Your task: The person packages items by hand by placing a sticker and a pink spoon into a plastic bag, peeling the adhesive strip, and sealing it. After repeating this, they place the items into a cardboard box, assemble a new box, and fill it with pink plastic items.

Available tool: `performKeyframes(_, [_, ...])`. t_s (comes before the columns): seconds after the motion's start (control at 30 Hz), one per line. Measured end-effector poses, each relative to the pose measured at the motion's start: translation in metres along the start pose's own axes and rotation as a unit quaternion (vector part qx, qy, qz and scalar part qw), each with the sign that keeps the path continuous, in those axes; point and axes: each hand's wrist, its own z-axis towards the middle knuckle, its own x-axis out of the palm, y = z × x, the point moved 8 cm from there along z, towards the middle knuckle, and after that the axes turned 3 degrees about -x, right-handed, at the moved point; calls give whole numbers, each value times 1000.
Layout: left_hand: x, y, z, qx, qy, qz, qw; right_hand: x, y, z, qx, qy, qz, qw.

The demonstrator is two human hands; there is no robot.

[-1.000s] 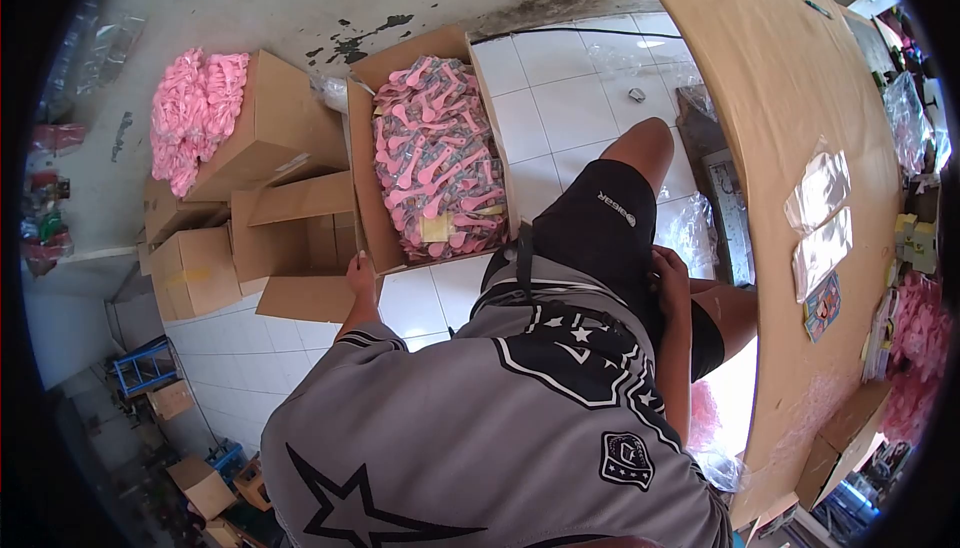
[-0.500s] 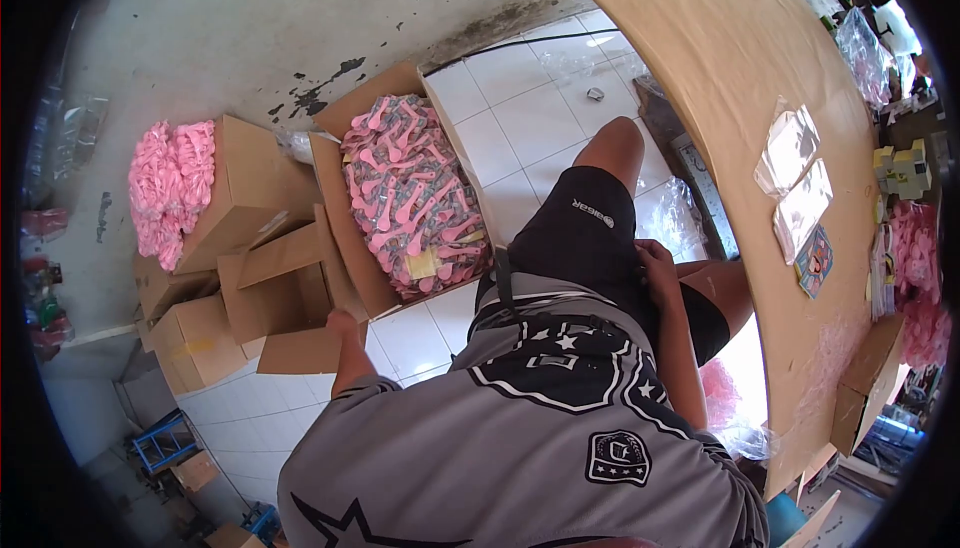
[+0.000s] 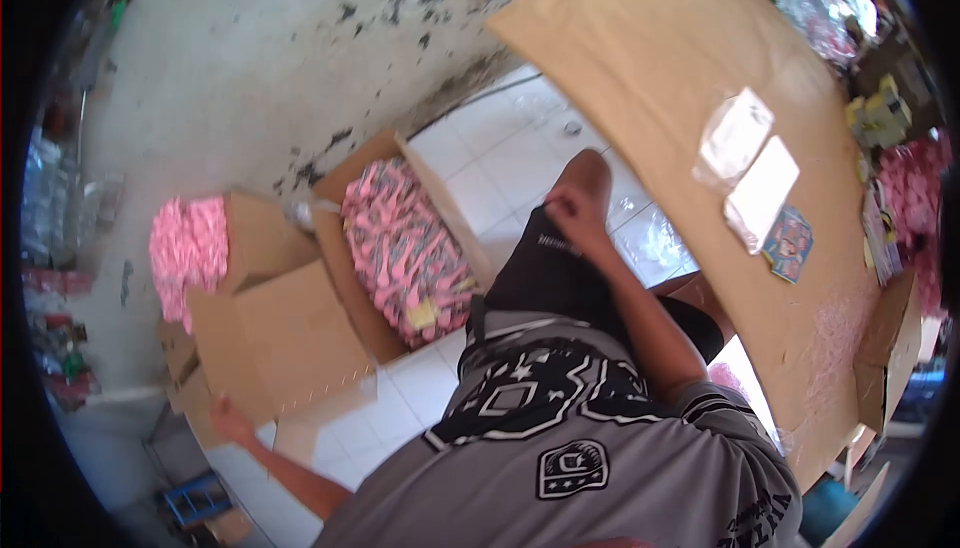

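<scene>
A: While the left hand (image 3: 232, 418) sits at the lower edge of the cardboard box (image 3: 285, 343), its fingers are blurred. Can't tell if they clamp the edge or just touch it.
B: Right hand (image 3: 575, 210)?
A: Fingers curled together, resting on the hem of the black shorts (image 3: 545, 273) at the knee. Pinching cloth or not: can't tell.
B: Around the box?
A: It sits on the tiled floor (image 3: 490, 148) with a flat brown face up. Just beside it is an open carton (image 3: 355, 298) full of pink spoons (image 3: 405, 248). Behind that, a pink pile (image 3: 190, 248) lies near the wall.
B: Worktop?
A: The worktop (image 3: 640, 58) is off to the right, apart from both hands. Clear bags (image 3: 735, 128) and a printed card (image 3: 788, 245) lie on it.
</scene>
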Motion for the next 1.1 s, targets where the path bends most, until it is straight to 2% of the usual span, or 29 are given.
performKeyframes(0.03, [-39,-35,19,-89,26,70,993,8,30,2,-2,34,-41,999])
performKeyframes(0.07, [-74,-60,31,-70,-15,63,995,33,23,5,61,98,-8,993])
performKeyframes(0.1, [-95,-57,48,-88,-3,65,994,60,17,6,26,124,-7,992])
performKeyframes(0.13, [-109,-46,66,-68,6,47,997,79,29,2,3,148,50,988])
performKeyframes(0.17, [-117,-20,82,-145,19,2,989,105,36,0,-30,205,71,976])
performKeyframes(0.2, [-171,-115,88,-108,-23,244,963,147,16,-2,-29,265,108,958])
performKeyframes(0.23, [-201,-175,93,-46,-77,223,971,161,35,-8,-43,334,101,936])
performKeyframes(0.27, [-226,-218,95,10,-133,207,969,175,48,-9,-79,360,80,926])
performKeyframes(0.3, [-243,-245,101,12,-136,162,977,190,61,-8,-116,392,59,911])
performKeyframes(0.37, [-272,-287,111,7,-140,87,986,207,97,-5,-47,473,65,877])
performKeyframes(0.47, [-302,-343,128,80,-171,49,981,221,149,2,62,472,250,843])
performKeyframes(0.53, [-317,-380,142,96,-173,58,978,215,186,6,116,447,302,834])
performKeyframes(0.57, [-308,-347,168,53,-92,2,994,210,203,9,144,432,327,828])
performKeyframes(0.6, [-303,-338,180,41,-69,-26,996,207,220,12,156,436,368,806])
performKeyframes(0.63, [-299,-330,192,27,-46,-54,997,202,234,14,170,437,408,783])
performKeyframes(0.67, [-298,-348,199,49,-79,-49,994,197,244,18,185,436,447,759])
performKeyframes(0.8, [-286,-391,239,120,-96,-108,982,165,263,45,139,390,582,700])
performKeyframes(0.87, [-275,-428,251,177,-84,-152,969,161,252,57,137,348,609,700])
performKeyframes(0.97, [-245,-450,276,150,-52,-223,962,163,226,72,133,285,631,709])
performKeyframes(1.1, [-210,-483,275,208,-21,-286,935,138,202,76,84,214,632,740])
